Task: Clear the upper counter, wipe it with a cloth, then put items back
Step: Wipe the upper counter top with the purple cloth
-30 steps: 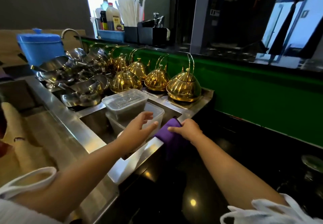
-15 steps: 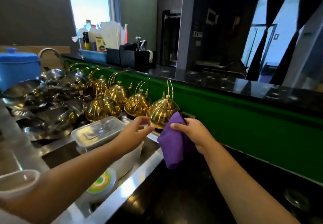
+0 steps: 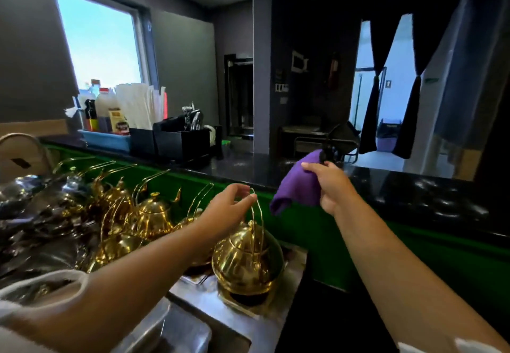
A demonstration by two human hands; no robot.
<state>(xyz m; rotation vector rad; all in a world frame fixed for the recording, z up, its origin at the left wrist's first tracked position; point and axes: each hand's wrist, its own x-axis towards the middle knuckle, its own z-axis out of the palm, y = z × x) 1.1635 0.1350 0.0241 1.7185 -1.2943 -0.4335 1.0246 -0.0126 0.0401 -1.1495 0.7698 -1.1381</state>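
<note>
My right hand (image 3: 329, 184) grips a purple cloth (image 3: 296, 187), held up against the front edge of the glossy black upper counter (image 3: 414, 187). At the counter's far left stand a blue tray of bottles (image 3: 106, 139), white wrapped sticks (image 3: 138, 108) and black caddies (image 3: 180, 143) with utensils. My left hand (image 3: 227, 208) hovers with loosely curved fingers at the top of the wire handle of the nearest gold kettle (image 3: 247, 264); no firm grip on the handle shows.
More gold kettles (image 3: 151, 212) line the steel worktop below a green front panel (image 3: 358, 242). Steel bowls (image 3: 33, 214) pile up at the left by a faucet (image 3: 19, 139). A sink basin (image 3: 176, 333) lies at the bottom.
My right hand lifted the purple cloth from the lower worktop edge up to the upper counter. My left hand rose from the plastic containers to the nearest kettle's handle. My view tilted upward.
</note>
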